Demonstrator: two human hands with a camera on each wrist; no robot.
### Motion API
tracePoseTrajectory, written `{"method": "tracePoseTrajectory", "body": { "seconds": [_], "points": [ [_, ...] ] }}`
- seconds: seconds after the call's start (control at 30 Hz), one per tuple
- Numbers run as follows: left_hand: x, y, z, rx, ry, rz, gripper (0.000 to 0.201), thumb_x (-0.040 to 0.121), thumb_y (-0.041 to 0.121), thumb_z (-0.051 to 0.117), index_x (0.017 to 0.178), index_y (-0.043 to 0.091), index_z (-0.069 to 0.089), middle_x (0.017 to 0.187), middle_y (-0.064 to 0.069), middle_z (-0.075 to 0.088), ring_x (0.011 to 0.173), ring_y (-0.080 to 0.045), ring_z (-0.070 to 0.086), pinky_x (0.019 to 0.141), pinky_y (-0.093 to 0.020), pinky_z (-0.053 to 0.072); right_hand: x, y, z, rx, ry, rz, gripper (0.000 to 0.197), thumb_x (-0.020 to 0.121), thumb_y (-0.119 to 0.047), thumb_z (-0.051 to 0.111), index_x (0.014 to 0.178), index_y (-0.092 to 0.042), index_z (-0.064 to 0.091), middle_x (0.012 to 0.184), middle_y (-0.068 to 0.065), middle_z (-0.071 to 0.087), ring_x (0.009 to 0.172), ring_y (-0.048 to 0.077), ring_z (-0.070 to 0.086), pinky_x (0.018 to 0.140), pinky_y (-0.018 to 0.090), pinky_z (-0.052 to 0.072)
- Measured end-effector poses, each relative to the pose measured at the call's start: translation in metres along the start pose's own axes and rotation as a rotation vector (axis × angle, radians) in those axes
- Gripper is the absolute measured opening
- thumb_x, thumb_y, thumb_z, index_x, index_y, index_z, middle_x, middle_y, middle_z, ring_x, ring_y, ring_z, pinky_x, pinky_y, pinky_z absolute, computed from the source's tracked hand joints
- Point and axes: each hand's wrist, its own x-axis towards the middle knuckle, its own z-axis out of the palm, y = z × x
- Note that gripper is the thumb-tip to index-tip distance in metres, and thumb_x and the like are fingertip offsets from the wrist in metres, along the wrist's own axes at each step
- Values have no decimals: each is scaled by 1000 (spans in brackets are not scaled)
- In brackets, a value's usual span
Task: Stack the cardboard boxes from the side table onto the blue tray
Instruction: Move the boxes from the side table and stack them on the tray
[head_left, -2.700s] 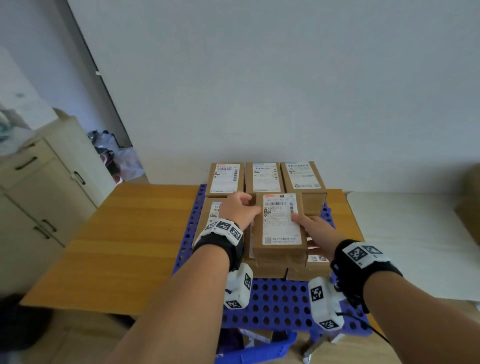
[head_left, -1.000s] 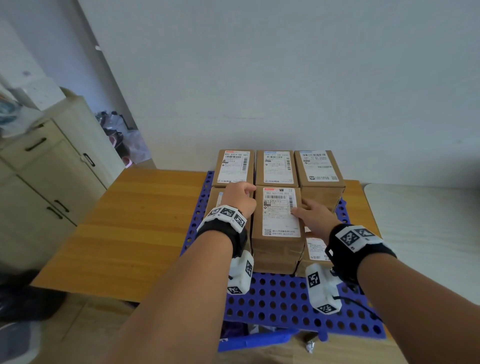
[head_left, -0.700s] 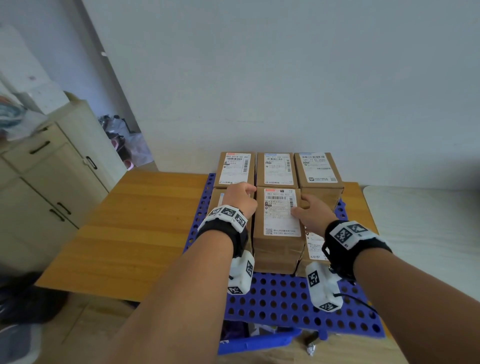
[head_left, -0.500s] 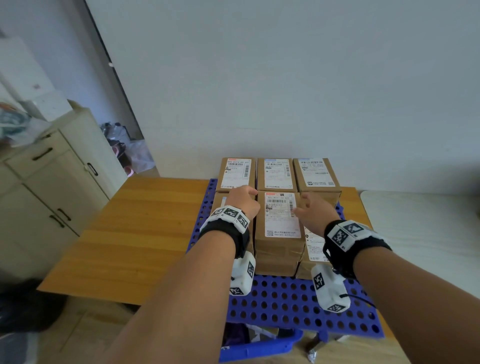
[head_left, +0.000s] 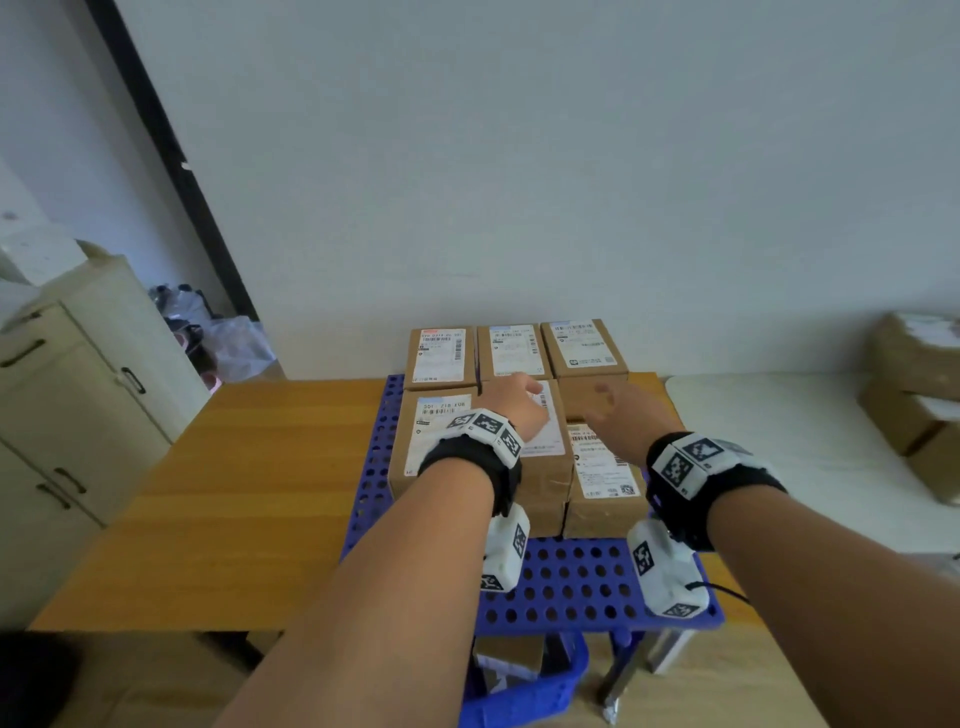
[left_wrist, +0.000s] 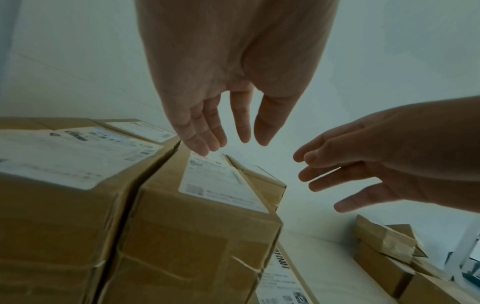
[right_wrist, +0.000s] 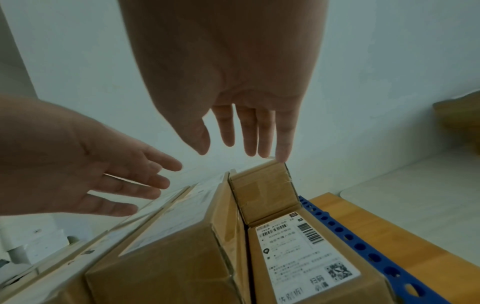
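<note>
Both arms reach forward over the stacked cardboard boxes. The left hand hovers there, grip apart. The right hand likewise, fingers straight, holding nothing.

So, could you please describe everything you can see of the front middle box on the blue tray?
The front middle box is brown cardboard, taped, with a white barcode label on top. It sits upright on the upper layer above the blue tray, pressed against the front left box and higher than the front right box. The left hand hovers over it, fingers straight and holding nothing.
</note>
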Motion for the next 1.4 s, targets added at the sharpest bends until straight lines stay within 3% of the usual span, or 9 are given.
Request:
{"method": "tracePoseTrajectory", "body": {
  "seconds": [0.07,0.2,0.4,0.53,0.73,0.9,1.13,1.4],
  "points": [
    [-3,5,5,3,-5,9,42,95,13,58,137,18,54,143,-6,51,123,-25,55,99,-35,50,-7,9,-6,-3,16,8,49,96,-25,48,144,-14,42,138,11,54,115,27,58,95,35,48],
    [-5,24,16,40,-20,58,40,96,13,55,136,17,55,141,-6,54,122,-25,56,93,-31,48,-18,34,-22,18,57,35,47,98,-26,49,143,-13,43,136,9,56,115,26,57,84,28,42],
    [8,83,55,61,-55,137,41,95,15,57,135,18,56,140,-4,55,126,-22,55,100,-34,49,-20,90,-57,15,114,90,47,98,-31,52,142,-15,44,140,8,53,124,27,53,97,33,42],
    [14,130,95,64,-98,153,40,94,16,57,134,20,55,139,-3,55,121,-22,57,97,-33,50,-20,141,-89,9,142,137,47,98,-31,52,140,-14,46,137,9,55,123,27,53,97,32,41],
    [20,199,159,58,-148,150,39,93,14,58,131,20,57,140,-5,52,114,-25,61,82,-30,50,-25,228,-129,25,129,213,43,97,-33,53,136,-15,49,134,9,58,120,27,55,98,35,43],
    [24,254,213,71,-144,163,39,91,18,59,130,22,58,138,-6,53,120,-25,56,93,-29,46,-29,294,-163,61,128,249,42,98,-32,52,136,-14,50,133,8,58,118,27,56,96,34,44],
    [24,313,292,60,-201,173,38,90,20,62,128,22,60,136,-7,54,114,-26,60,91,-31,48,-34,368,-202,299,194,318,40,97,-29,54,131,-9,57,130,11,61,117,27,57,102,43,46],
    [43,359,341,77,-256,211,40,91,20,60,130,19,59,137,-9,53,116,-26,58,92,-31,46,-29,434,-228,278,166,373,32,99,-23,50,124,-7,61,124,13,63,114,28,58,97,37,46]
  ]
}}
